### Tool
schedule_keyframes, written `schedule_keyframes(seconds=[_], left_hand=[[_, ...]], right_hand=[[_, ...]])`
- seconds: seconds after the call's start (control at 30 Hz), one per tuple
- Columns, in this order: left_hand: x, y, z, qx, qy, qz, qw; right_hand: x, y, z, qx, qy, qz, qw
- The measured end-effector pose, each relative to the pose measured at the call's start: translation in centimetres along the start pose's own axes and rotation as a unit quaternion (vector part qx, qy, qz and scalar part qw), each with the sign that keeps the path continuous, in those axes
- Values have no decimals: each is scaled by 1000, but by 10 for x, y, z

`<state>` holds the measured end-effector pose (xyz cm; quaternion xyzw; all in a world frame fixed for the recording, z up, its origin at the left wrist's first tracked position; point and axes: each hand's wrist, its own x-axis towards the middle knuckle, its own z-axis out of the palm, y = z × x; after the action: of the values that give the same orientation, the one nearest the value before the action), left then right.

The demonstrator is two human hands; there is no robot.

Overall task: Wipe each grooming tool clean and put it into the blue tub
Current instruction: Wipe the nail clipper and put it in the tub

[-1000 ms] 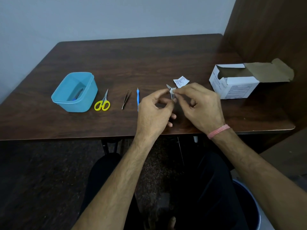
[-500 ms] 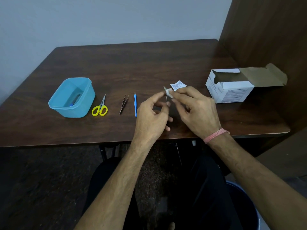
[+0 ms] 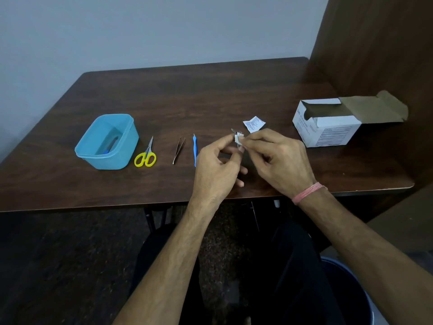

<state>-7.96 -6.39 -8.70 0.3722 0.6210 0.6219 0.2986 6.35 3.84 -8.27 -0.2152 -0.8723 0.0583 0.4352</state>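
Note:
My left hand (image 3: pixel 216 168) pinches a small metal nail clipper (image 3: pixel 235 131) above the table's front middle. My right hand (image 3: pixel 278 161) pinches a small white wipe (image 3: pixel 238 138) against the clipper. Most of the clipper is hidden by my fingers. The blue tub (image 3: pixel 126 146) stands at the left and holds one tool with a blue part. Beside it on the table lie yellow-handled scissors (image 3: pixel 145 156), metal tweezers (image 3: pixel 179 150) and a thin blue-handled tool (image 3: pixel 194 148).
A torn white wipe sachet (image 3: pixel 254 123) lies just behind my hands. An open white cardboard box (image 3: pixel 328 127) sits at the right, close to a wooden side panel (image 3: pixel 379 55). A dark bin (image 3: pixel 351 292) stands on the floor at lower right.
My hands stay together on the clipper and wipe, the fingers shifting slightly. The view has tilted a little, so everything sits lower in the frame.

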Motion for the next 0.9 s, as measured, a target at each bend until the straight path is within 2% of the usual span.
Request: schedule_keyframes(seconds=[0.23, 0.37, 0.53, 0.7, 0.9], left_hand=[[-2, 2, 1, 5, -13, 7, 1000], [-1, 1, 0, 2, -8, 7, 1000], [-2, 0, 0, 7, -20, 18, 1000], [-1, -1, 0, 18, -22, 17, 999], [-1, 0, -1, 7, -21, 8, 1000]], right_hand=[[0, 6, 0, 12, 26, 23, 999], [-2, 4, 2, 23, 10, 10, 1000], [0, 8, 2, 33, 38, 44, 998], [-1, 5, 3, 34, 12, 30, 999], [-1, 7, 2, 30, 35, 61, 997]])
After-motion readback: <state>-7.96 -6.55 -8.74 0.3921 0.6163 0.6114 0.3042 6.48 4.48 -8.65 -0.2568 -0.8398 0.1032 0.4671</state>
